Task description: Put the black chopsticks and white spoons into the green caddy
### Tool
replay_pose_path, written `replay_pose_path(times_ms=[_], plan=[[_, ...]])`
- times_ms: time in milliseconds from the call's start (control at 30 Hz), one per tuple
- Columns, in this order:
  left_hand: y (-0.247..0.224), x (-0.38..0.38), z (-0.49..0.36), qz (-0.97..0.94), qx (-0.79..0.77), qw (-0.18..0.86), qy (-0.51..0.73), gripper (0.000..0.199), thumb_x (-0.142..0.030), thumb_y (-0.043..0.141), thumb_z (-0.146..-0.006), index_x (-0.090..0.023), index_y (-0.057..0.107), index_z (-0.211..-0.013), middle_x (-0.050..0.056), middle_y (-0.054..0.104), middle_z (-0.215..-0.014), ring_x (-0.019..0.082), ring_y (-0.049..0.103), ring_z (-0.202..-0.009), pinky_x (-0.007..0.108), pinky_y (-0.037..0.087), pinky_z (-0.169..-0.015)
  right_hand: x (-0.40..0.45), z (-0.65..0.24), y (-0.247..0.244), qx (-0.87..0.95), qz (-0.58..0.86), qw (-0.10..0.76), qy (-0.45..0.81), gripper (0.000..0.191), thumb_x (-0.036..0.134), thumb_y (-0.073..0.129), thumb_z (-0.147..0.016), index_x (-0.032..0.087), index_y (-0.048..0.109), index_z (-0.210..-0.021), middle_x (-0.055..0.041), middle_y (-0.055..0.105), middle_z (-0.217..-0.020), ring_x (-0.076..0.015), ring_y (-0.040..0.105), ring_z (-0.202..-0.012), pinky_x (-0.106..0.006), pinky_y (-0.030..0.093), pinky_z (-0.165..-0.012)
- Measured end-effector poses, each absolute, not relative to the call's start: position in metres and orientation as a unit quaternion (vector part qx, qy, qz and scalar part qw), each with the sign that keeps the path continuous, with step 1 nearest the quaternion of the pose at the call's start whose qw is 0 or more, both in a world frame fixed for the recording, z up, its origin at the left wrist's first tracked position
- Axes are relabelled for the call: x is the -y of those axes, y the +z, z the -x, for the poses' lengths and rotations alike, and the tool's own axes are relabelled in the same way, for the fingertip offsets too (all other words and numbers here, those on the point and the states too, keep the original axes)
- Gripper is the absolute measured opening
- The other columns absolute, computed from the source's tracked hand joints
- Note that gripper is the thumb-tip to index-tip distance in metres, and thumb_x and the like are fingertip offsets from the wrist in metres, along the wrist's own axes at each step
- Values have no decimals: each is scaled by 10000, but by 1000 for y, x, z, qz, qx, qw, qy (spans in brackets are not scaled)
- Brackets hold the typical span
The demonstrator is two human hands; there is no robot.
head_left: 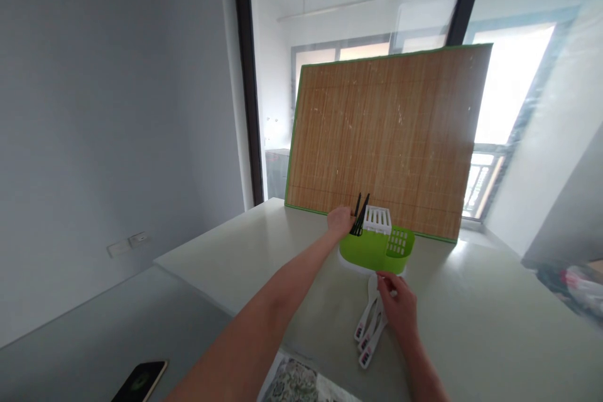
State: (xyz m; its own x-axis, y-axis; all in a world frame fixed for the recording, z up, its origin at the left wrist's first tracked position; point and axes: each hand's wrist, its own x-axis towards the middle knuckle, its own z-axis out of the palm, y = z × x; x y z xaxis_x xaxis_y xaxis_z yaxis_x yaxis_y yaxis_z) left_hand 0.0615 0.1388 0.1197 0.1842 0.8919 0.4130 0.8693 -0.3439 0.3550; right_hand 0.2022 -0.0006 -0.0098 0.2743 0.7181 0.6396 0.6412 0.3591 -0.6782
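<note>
A green and white utensil holder (pixel 365 251) stands upright on the table, with a slotted white section and a perforated green basket at its right end. Black chopsticks (pixel 360 220) lean up out of its left part. My left hand (pixel 340 221) is closed around the chopsticks at the holder's left end, its fingertips partly hidden. In front of the holder lie several white rice paddles (pixel 370 333), fanned out with their labelled handles towards me. My right hand (pixel 399 301) pinches at the head end of the paddles, covering part of them.
A bamboo mat board (pixel 386 138) with green edging leans against the glass behind the holder. A patterned cloth or packet (pixel 296 383) lies at the near edge of the white table (pixel 461 326). A black phone (pixel 140 382) rests on the lower surface at left.
</note>
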Motion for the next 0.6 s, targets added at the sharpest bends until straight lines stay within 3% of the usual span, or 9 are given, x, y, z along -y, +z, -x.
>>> replay_pose_path(times_ms=[100,200,333,433,600], plan=[[99,-106,-50,-771,-551,23,317,250,-344,424,-876,-221,608,-992,36,626,-1015,161,573,-923,254,418,-747,-1,-211,-10,528,596,602,56,387,458,438,-805,143,635,-914,-50,638,-678,-173,572,-604,-261,422,-567],[62,-73,-42,-784,-526,73,322,242,-345,418,-873,-226,616,-946,3,649,-915,136,587,-830,224,409,-683,-1,-216,-9,478,612,627,67,422,478,430,-801,124,627,-922,-43,623,-621,-176,572,-583,-255,419,-545],[16,-51,-48,-806,-511,153,256,269,-426,477,-821,-223,638,-889,8,666,-828,161,602,-760,240,415,-634,-1,-215,-7,467,611,634,76,441,498,445,-781,119,631,-911,-43,616,-604,-175,564,-569,-253,419,-535],[2,-52,-64,-813,-522,172,192,368,-514,511,-768,-216,634,-948,40,667,-878,199,608,-819,271,436,-677,1,-211,-6,488,610,619,79,434,504,460,-768,133,637,-907,-34,614,-603,-170,556,-554,-250,412,-528],[3,-62,-86,-819,-523,169,165,260,-380,561,-730,-214,658,-905,58,670,-904,223,607,-873,284,447,-702,4,-205,-7,521,615,587,73,428,523,473,-751,157,650,-884,-26,622,-625,-163,545,-547,-249,402,-534]])
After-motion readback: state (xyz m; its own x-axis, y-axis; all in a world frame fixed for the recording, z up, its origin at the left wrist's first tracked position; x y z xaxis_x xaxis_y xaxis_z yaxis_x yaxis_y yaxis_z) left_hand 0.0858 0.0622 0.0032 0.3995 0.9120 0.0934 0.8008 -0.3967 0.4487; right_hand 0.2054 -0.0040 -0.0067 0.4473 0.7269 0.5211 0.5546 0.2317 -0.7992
